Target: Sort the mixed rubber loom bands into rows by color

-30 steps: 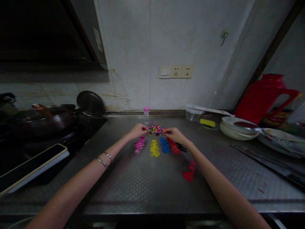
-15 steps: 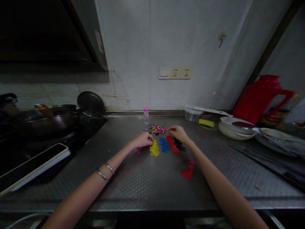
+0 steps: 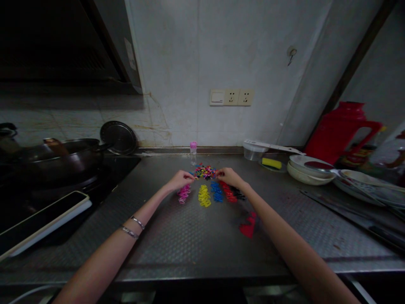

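Note:
A mixed pile of small coloured rubber bands (image 3: pixel 205 172) lies on the metal counter. My left hand (image 3: pixel 180 180) is at the pile's left edge, fingertips pinched; whatever is between them is too small to make out. At the right edge, the fingers of my right hand (image 3: pixel 229 175) are also pinched together, their contents hidden. Nearer to me, bands lie grouped by colour: pink bands (image 3: pixel 184 194) under my left hand, then yellow bands (image 3: pixel 204 196), blue bands (image 3: pixel 217 192), red bands (image 3: pixel 228 192) and black bands (image 3: pixel 239 194), partly covered by my right hand and wrist.
Behind the pile stands a clear bottle with a pink cap (image 3: pixel 193 153). A red heart-shaped piece (image 3: pixel 247 226) lies by my right forearm. Bowls (image 3: pixel 311 169), a yellow sponge (image 3: pixel 271 163) and a red thermos (image 3: pixel 340 133) are right; a phone-like slab (image 3: pixel 44 223) and a pan (image 3: pixel 69 156) left.
My left hand has moved from the yellow bands leftward and back to the pile's left edge, uncovering the pink group. My right hand has shifted slightly left, against the pile.

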